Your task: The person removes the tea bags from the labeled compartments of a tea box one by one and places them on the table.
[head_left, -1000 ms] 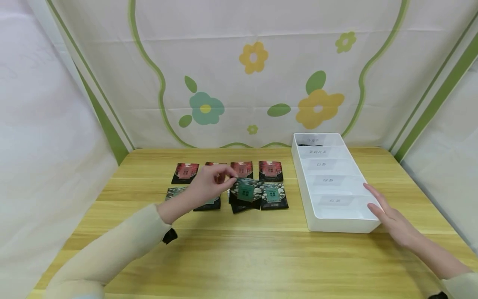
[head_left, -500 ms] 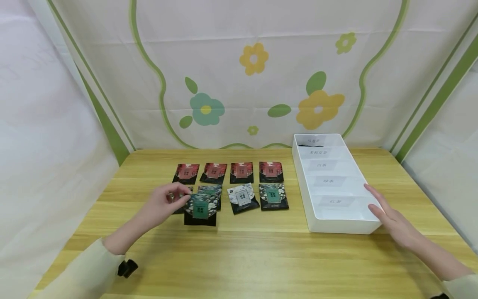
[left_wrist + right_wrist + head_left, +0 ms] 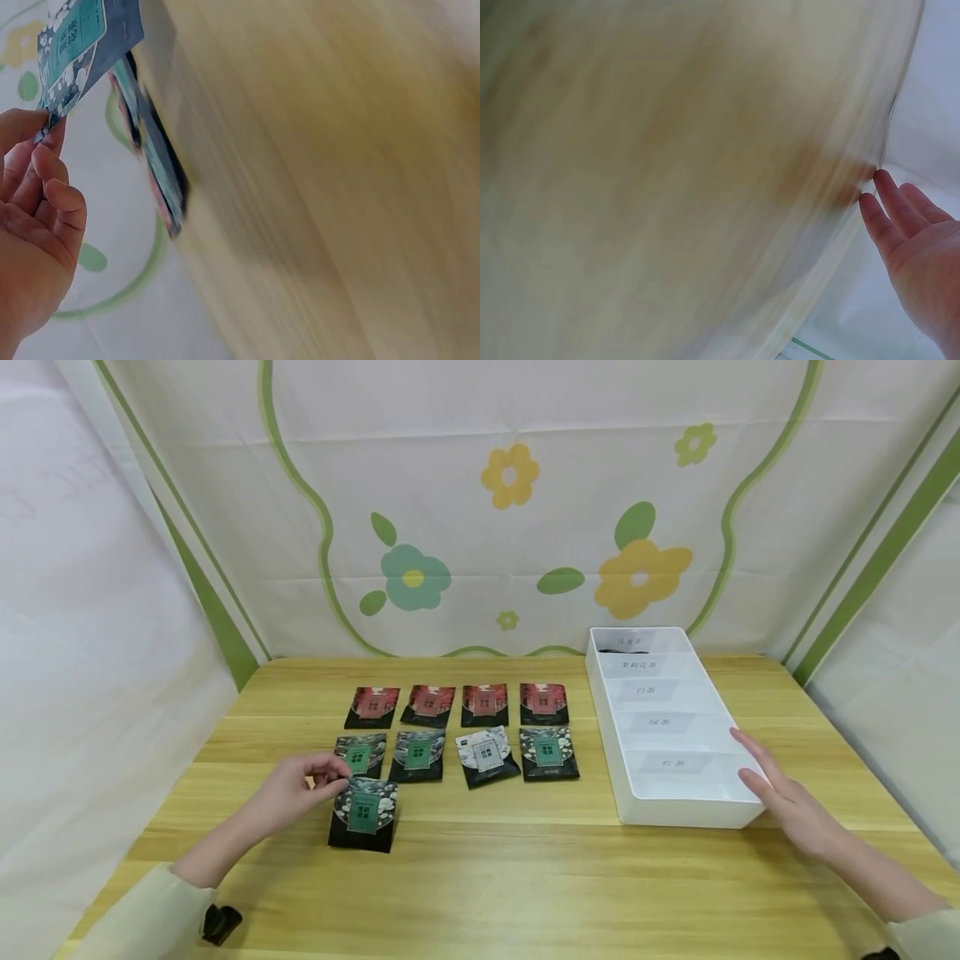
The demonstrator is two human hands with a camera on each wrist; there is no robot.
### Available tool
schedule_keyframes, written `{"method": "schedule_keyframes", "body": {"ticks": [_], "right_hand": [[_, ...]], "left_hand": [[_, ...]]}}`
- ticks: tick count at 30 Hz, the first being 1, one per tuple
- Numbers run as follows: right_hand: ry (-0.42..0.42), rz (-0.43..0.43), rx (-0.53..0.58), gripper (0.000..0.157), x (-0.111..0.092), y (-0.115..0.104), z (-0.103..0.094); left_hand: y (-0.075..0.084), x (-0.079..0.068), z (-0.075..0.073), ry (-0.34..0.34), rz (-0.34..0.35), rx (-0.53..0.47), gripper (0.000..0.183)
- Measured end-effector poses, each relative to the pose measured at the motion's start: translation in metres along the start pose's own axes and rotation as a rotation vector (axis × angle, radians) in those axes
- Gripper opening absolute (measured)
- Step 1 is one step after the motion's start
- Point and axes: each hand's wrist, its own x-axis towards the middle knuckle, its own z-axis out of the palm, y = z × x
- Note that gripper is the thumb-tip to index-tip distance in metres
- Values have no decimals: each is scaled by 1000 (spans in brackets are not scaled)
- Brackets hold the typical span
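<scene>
My left hand [image 3: 294, 793] pinches the upper left corner of a tea sachet [image 3: 363, 817] with a green label, white flowers and a black lower part. The sachet hangs above the table, in front of the left end of the near row; the left wrist view shows the same sachet [image 3: 86, 49] between thumb and finger. On the right, my right hand [image 3: 797, 814] has its fingers extended at the near right edge of a white compartment box [image 3: 690, 812]. In the right wrist view those fingers [image 3: 885, 229] look fairly straight and grip nothing.
Several red-labelled sachets [image 3: 485, 706] form the far row. Nearer lie two green-labelled sachets [image 3: 417, 756], one white-labelled sachet [image 3: 488, 757] and one floral green sachet [image 3: 550, 753]. Labelled dividers split the box; something dark lies in its far compartment. Behind hangs a flowered curtain [image 3: 465, 527].
My left hand has lifted the floral green sachet off the white-labelled one and carried it left and nearer, uncovering the rows. The right hand and box have stayed in place.
</scene>
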Motion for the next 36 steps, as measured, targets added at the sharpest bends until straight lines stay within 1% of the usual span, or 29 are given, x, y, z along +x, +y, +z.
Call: {"method": "schedule_keyframes", "body": {"ticks": [4, 8, 12, 16, 22, 27, 31, 33, 36], "right_hand": [[-2, 4, 2, 57, 0, 0, 0], [-3, 9, 3, 57, 0, 0, 0], [-4, 12, 5, 57, -1, -1, 0], [-4, 17, 4, 57, -1, -3, 0], [-2, 22, 0, 57, 1, -3, 0], [7, 17, -9, 56, 2, -2, -1], [11, 13, -10, 56, 2, -1, -1], [11, 18, -9, 56, 2, -1, -1], [11, 21, -12, 56, 2, -2, -1]], "left_hand": [[-9, -3, -3, -26, -46, 38, 10], [-17, -5, -6, -60, -67, 81, 11], [-21, -7, -7, -92, -66, 127, 12], [-25, -9, -6, -107, -63, 169, 11], [-33, -11, -6, -132, -77, 219, 11], [-36, -12, -5, -134, -83, 221, 8], [-37, -11, -5, -136, -106, 216, 6], [-38, -11, -5, -131, -116, 218, 5], [-37, -11, -7, -117, -112, 221, 4]]}}
